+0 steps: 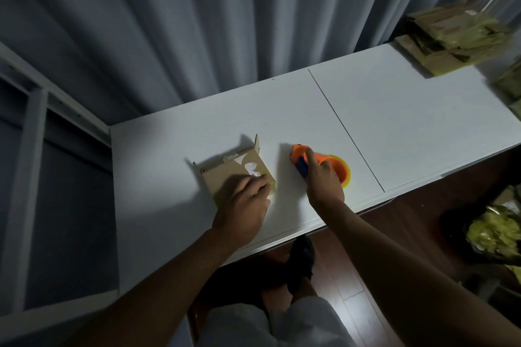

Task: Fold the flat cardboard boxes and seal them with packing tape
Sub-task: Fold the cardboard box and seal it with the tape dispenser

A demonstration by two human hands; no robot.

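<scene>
1. Left hand (pixel 244 200) rests with curled fingers on the box (pixel 236 175), near the table's (pixel 408 121) left end.
2. Right hand (pixel 324 177) grips the tape dispenser (pixel 338 169), just right of the box.
3. Advice — hold the flaps flat, then run the tape straight along the seam.

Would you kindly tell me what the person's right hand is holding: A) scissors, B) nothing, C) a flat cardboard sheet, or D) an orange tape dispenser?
D: the right hand grips the orange tape dispenser on the white table.
</scene>
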